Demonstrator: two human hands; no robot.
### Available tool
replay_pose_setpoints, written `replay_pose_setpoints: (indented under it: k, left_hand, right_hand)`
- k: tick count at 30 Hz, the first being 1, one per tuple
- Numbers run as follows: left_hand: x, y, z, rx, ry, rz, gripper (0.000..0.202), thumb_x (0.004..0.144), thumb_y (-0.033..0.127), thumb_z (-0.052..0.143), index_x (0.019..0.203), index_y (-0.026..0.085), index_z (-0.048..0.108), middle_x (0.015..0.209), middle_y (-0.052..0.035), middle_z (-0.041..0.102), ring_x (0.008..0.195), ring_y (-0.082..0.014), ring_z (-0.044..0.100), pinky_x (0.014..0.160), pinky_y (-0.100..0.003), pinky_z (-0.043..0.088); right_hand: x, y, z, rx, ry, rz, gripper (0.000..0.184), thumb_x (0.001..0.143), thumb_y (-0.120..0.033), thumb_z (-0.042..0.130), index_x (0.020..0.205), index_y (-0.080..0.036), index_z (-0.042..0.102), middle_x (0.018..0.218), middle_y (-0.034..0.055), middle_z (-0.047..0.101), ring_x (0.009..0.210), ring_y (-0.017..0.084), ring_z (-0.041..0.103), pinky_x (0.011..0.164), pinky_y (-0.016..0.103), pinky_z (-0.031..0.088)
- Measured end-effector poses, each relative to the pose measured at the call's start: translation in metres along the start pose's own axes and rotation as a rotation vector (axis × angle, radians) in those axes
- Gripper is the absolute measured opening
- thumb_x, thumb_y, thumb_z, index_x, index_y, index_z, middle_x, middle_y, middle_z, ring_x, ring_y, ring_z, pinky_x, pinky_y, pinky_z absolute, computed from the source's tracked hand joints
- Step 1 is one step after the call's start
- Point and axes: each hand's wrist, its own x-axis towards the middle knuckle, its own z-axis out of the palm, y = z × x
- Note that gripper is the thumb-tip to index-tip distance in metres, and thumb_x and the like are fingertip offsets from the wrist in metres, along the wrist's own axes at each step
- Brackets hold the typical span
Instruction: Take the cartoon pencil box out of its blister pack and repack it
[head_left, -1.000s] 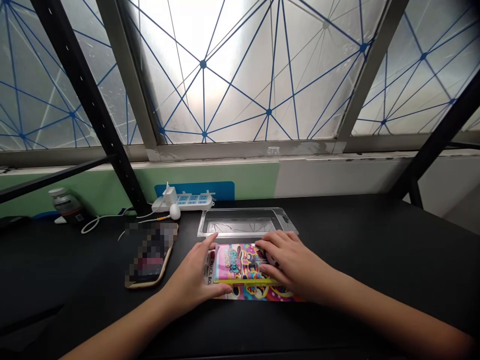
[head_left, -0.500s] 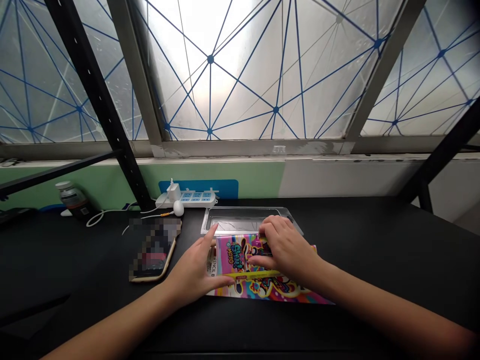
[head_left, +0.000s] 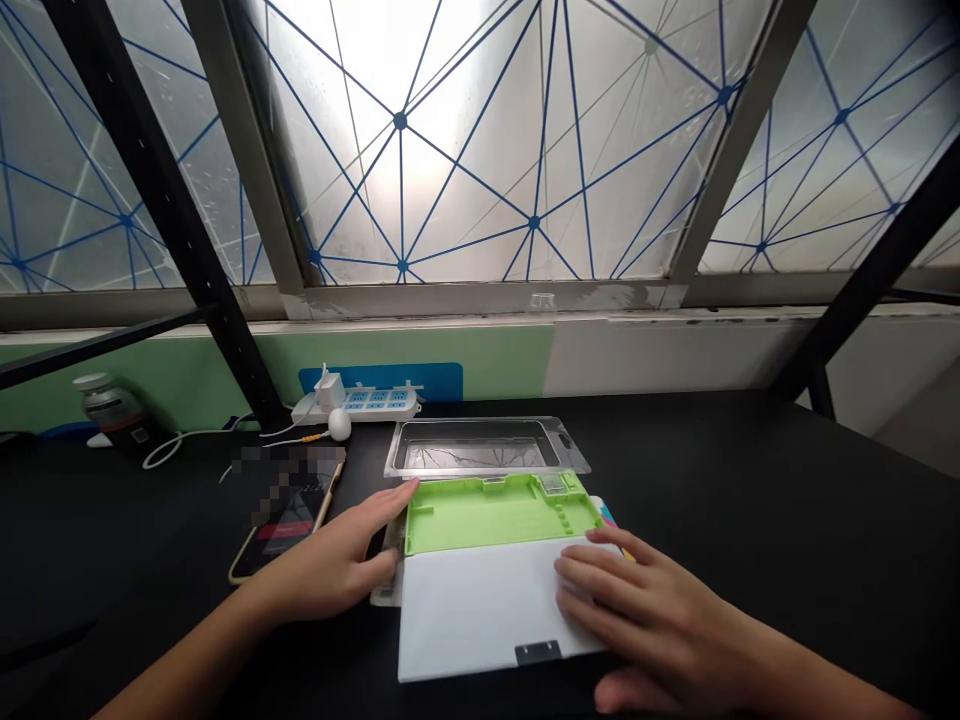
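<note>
White-capped, a dark bottle [head_left: 116,415] sits at the back of the black worktop [head_left: 750,500], far to the left of the box [head_left: 480,575]. Next comes a white cable [head_left: 180,440], curling behind and left of the box. Closer to the box on that side lies a phone [head_left: 292,515], part of its screen masked by squares. The left hand [head_left: 330,565] comes in at the box's left side; its grip is spread, thumb well apart from the fingers, with a fingertip at the box's far left corner. Behind the box and a little to its left is a power strip [head_left: 382,403] with a white plug [head_left: 330,390] in it. A clear tray [head_left: 480,442] lies directly behind the box.

The box itself lies open mid-worktop: its green base [head_left: 472,520] is on the far side, and its white lid [head_left: 472,610] is folded out towards the person, with a dark tab [head_left: 538,653] at the near edge. A colourful card [head_left: 606,512] peeks out at the box's right. The right hand [head_left: 652,610] is over the lid's right part; its grip is spread, fingers across the white surface, thumb apart near the lid's near right corner. Whether that thumb touches the lid, I cannot tell.
</note>
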Motion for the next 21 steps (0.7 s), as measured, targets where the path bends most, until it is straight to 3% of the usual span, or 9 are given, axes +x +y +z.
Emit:
replay_pose_setpoints:
  k: [3,6,8,12,15,19,21]
  left_hand:
    - [0.0,0.003,0.0,-0.022,-0.017,-0.088,0.062,0.101,0.046,0.054,0.158,0.029,0.038,0.164,-0.0054,0.038,0.15,-0.0331,0.038,0.121,-0.055,0.032]
    - [0.001,0.004,0.003,-0.021,-0.012,-0.08,0.07,0.1,0.057,0.054,0.16,0.025,0.035,0.165,-0.0075,0.035,0.151,-0.0336,0.036,0.121,-0.055,0.03]
    - [0.002,0.003,0.005,-0.053,0.015,-0.072,0.066,0.102,0.057,0.047,0.159,0.026,0.037,0.164,-0.007,0.037,0.151,-0.0327,0.037,0.122,-0.054,0.03]
    - [0.004,0.0,0.006,-0.164,0.068,-0.063,0.066,0.105,0.064,0.028,0.158,0.027,0.041,0.164,-0.0063,0.039,0.151,-0.0327,0.036,0.123,-0.055,0.028]
    - [0.006,-0.001,0.006,-0.239,0.037,-0.058,0.076,0.102,0.071,0.022,0.163,0.027,0.029,0.166,-0.0076,0.037,0.153,-0.0335,0.033,0.124,-0.055,0.025]
    - [0.005,0.0,0.008,-0.251,-0.041,-0.077,0.085,0.099,0.071,0.04,0.167,0.027,0.011,0.171,-0.0081,0.023,0.156,-0.0339,0.025,0.125,-0.051,0.023]
    - [0.004,0.002,0.011,-0.236,-0.038,-0.084,0.095,0.096,0.066,0.054,0.167,0.028,0.003,0.171,-0.0103,0.025,0.155,-0.0337,0.028,0.125,-0.05,0.025]
  right_hand:
    - [-0.021,0.02,0.005,0.061,-0.078,0.206,0.072,0.088,-0.064,0.067,0.144,-0.02,0.053,0.14,0.0197,0.064,0.13,0.035,0.06,0.106,0.05,0.05]
    - [-0.032,0.034,0.012,0.226,-0.108,0.474,0.066,0.092,-0.048,0.069,0.15,-0.027,0.046,0.157,0.0175,0.049,0.142,0.034,0.05,0.108,0.05,0.05]
    - [-0.033,0.038,0.017,0.349,-0.055,0.619,0.057,0.095,-0.043,0.064,0.148,-0.03,0.046,0.161,0.0152,0.043,0.145,0.033,0.046,0.11,0.051,0.049]
    - [-0.028,0.038,0.025,0.533,0.087,0.829,0.043,0.1,-0.048,0.055,0.138,-0.03,0.051,0.158,0.0138,0.046,0.14,0.032,0.051,0.107,0.049,0.052]
    - [-0.025,0.039,0.028,0.451,0.141,0.905,0.039,0.098,-0.053,0.057,0.129,-0.029,0.056,0.154,0.0133,0.049,0.138,0.033,0.052,0.107,0.053,0.051]
    - [-0.024,0.04,0.029,0.259,0.154,0.931,0.04,0.096,-0.056,0.056,0.122,-0.027,0.061,0.139,0.0147,0.059,0.133,0.036,0.052,0.107,0.058,0.048]
    - [-0.022,0.04,0.029,0.2,0.141,0.951,0.045,0.096,-0.058,0.055,0.126,-0.024,0.06,0.133,0.0163,0.062,0.128,0.036,0.055,0.104,0.058,0.05]
